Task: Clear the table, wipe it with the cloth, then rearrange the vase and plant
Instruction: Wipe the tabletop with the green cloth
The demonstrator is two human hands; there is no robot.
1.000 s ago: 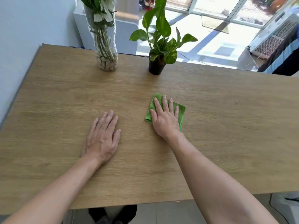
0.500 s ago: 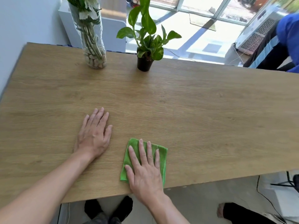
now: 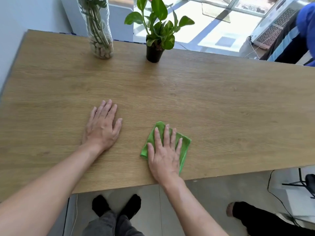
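Note:
A folded green cloth [image 3: 185,147] lies on the wooden table [image 3: 221,103] near its front edge. My right hand [image 3: 164,154] presses flat on the cloth with straight, spread fingers. To its left, my left hand [image 3: 102,126] rests flat on the bare wood, palm down. At the far edge stand a clear glass vase [image 3: 100,36] with stems and pebbles, and to its right a small plant in a black pot [image 3: 154,52].
A wall runs along the table's left side. Beyond the far edge are a white cabinet [image 3: 119,19] and a sunlit floor. A person in blue [image 3: 305,28] is at the far right. Another person's foot [image 3: 238,212] and cables lie below the front edge.
My right hand slid the cloth from mid-table back toward the front edge, then a little to the right. My left hand stayed flat on the wood.

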